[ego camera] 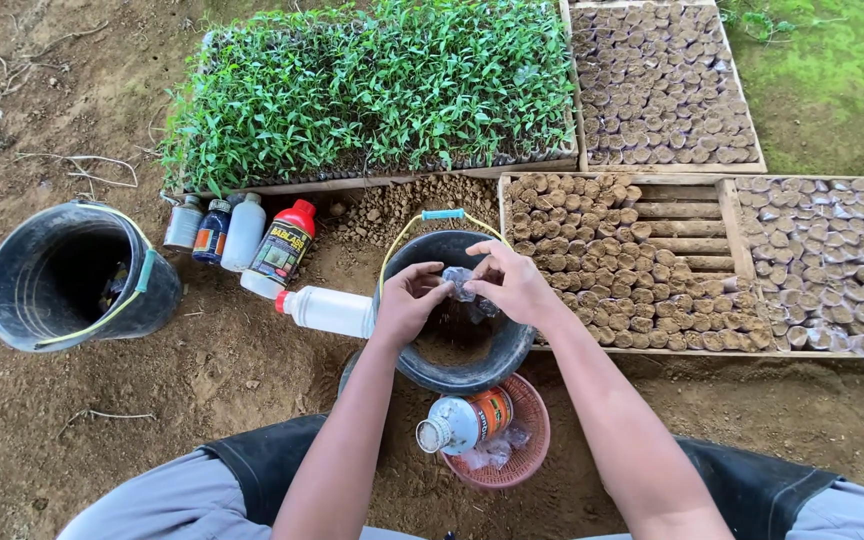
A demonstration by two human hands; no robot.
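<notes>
- Both hands, left hand and right hand, pinch a small clear plastic bag between them, just above the black bucket.
- The bucket holds some soil; the bag looks unfilled as yet.
- Wooden trays of filled soil bags lie right of it, one with bare slats left.
- A white bottle lies beside the bucket.

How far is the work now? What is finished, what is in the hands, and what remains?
Done: many small soil-filled pots stand packed in the wooden frames, and one tray holds green seedlings. In hand: the left hand and right hand hold a small clear plastic piece over the black bucket, which has soil inside. Left: part of the middle frame shows bare slats.
</notes>
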